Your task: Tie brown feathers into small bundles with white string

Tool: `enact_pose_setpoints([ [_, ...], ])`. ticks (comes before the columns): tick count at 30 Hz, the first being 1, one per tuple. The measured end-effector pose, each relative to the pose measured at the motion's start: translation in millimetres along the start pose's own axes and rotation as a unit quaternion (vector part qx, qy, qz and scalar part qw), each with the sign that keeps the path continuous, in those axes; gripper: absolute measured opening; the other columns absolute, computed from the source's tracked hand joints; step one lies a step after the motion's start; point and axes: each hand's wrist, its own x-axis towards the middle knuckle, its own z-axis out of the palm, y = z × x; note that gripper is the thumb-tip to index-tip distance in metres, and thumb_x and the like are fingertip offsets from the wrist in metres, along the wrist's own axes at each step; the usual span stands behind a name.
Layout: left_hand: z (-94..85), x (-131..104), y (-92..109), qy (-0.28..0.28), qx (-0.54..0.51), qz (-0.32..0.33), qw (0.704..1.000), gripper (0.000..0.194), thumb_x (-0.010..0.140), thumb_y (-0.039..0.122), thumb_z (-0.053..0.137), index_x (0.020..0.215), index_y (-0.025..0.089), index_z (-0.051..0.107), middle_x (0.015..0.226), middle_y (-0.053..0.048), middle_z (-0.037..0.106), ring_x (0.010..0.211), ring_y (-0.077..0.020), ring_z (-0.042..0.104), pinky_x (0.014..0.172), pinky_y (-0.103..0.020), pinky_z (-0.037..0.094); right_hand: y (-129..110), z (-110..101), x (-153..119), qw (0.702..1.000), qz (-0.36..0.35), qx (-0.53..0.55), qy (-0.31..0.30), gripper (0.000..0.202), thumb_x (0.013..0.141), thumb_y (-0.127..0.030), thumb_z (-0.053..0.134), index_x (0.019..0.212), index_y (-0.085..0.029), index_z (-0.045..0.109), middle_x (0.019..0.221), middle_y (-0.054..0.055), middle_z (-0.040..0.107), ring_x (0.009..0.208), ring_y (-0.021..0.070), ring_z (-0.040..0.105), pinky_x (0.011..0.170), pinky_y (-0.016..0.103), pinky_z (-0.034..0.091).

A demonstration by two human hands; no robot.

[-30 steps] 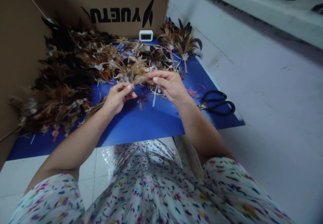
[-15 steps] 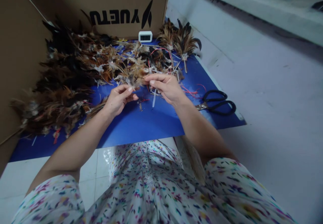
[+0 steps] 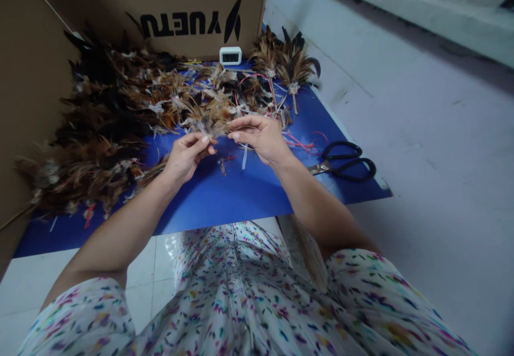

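My left hand (image 3: 188, 155) pinches the lower end of a small bunch of brown and grey feathers (image 3: 209, 123) between thumb and fingers. Close to its right side, my right hand (image 3: 257, 136) has thumb and fingertips drawn together at the bunch's edge; whether they grip a feather or only touch it is too fine to make out. Behind both hands spreads a large heap of brown and black feathers (image 3: 160, 85). Small scraps of feather (image 3: 223, 166) and a pale strip (image 3: 244, 157) lie on the blue tabletop (image 3: 241, 201) between my forearms.
Black-handled scissors (image 3: 345, 162) lie right of my right forearm, near red strings (image 3: 299, 143). Two tied feather bundles (image 3: 292, 69) stand at the back right. A white digital clock (image 3: 230, 56) sits before a cardboard box (image 3: 193, 2). A pale wall (image 3: 421, 147) borders the right side.
My right fingertips have shifted slightly along the bunch's edge and drawn closer together. My left hand keeps its pinch. The whole view has moved very slightly.
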Motion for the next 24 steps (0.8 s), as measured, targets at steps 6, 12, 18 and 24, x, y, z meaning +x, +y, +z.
enact_pose_setpoints([
  [6,-4.9,3,1,0.028,0.003,0.022,0.999,0.032,0.064,0.039,0.09,0.071,0.016,0.068,0.072,0.0,0.072,0.059,-0.0073,0.064,0.068,-0.021,0.058,-3,-8,5,1.0,-0.012,-0.001,0.016,0.038,0.058,-0.026,0.087,0.092,-0.019,0.069,0.089,0.001,0.074,0.079,0.0152,0.071,0.07,0.029,0.059],
  [12,-7.5,5,9,0.05,-0.036,0.046,0.997,0.03,0.067,0.035,0.089,0.071,0.017,0.065,0.074,0.001,0.072,0.055,-0.005,0.06,0.066,-0.021,0.059,-15,-20,0,0.992,0.022,-0.067,-0.103,0.032,0.061,-0.023,0.085,0.09,-0.017,0.073,0.084,0.003,0.074,0.076,0.0166,0.07,0.071,0.033,0.058],
  [18,-0.3,0,10,0.011,-0.053,0.021,0.998,0.034,0.061,0.037,0.092,0.068,0.017,0.065,0.073,0.002,0.072,0.052,-0.0044,0.057,0.065,-0.022,0.06,-10,-9,-4,0.951,-0.11,-0.259,-0.127,0.018,0.074,-0.028,0.078,0.089,-0.019,0.078,0.09,0.004,0.073,0.083,0.0164,0.065,0.076,0.032,0.051],
  [24,3.3,-6,4,-0.056,-0.028,-0.011,0.998,0.037,0.056,0.04,0.094,0.067,0.016,0.068,0.063,0.001,0.067,0.051,-0.0072,0.06,0.061,-0.024,0.059,-3,8,-9,0.966,-0.127,-0.199,-0.104,0.036,0.08,-0.052,0.074,0.099,-0.022,0.075,0.091,0.002,0.073,0.082,0.0153,0.064,0.077,0.03,0.051],
])
